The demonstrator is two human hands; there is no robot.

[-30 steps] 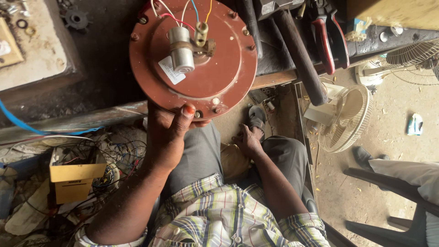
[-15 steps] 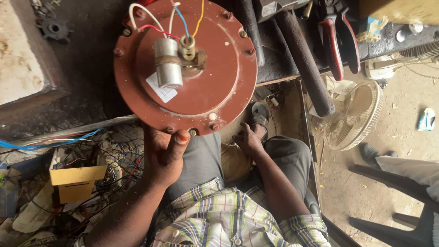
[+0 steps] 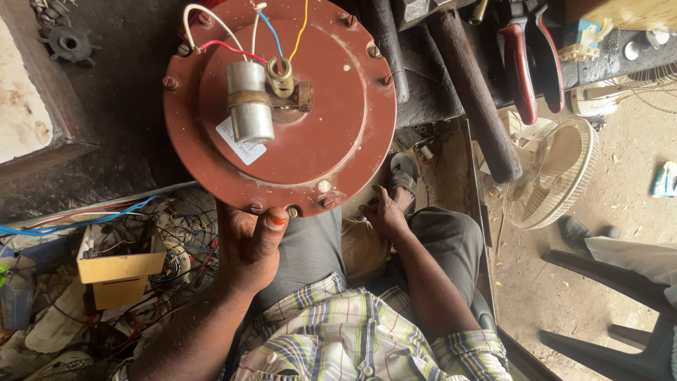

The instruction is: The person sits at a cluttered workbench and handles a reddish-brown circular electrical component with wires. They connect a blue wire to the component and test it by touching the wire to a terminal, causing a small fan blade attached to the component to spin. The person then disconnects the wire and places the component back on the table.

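Note:
My left hand (image 3: 248,248) grips the near rim of a round reddish-brown ceiling fan motor (image 3: 331,127) that lies on a dark workbench. On the motor's top sit a silver cylindrical capacitor (image 3: 250,100) with a white label, a brass shaft collar (image 3: 281,76) and white, red, blue and yellow wires. My right hand (image 3: 384,212) rests between my knees below the bench edge, fingers curled loosely with nothing in them.
Red-handled pliers (image 3: 518,60) and thick dark handles (image 3: 472,92) lie on the bench at the right. A small dark gear (image 3: 68,44) sits at the far left. A white table fan (image 3: 553,173) stands on the floor. A yellow box (image 3: 116,271) and tangled wires lie at the left. Dark chairs (image 3: 613,303) stand at the right.
The motor has come toward me and to the left across the bench, with my left hand still on its rim. My right hand has stayed low between my knees.

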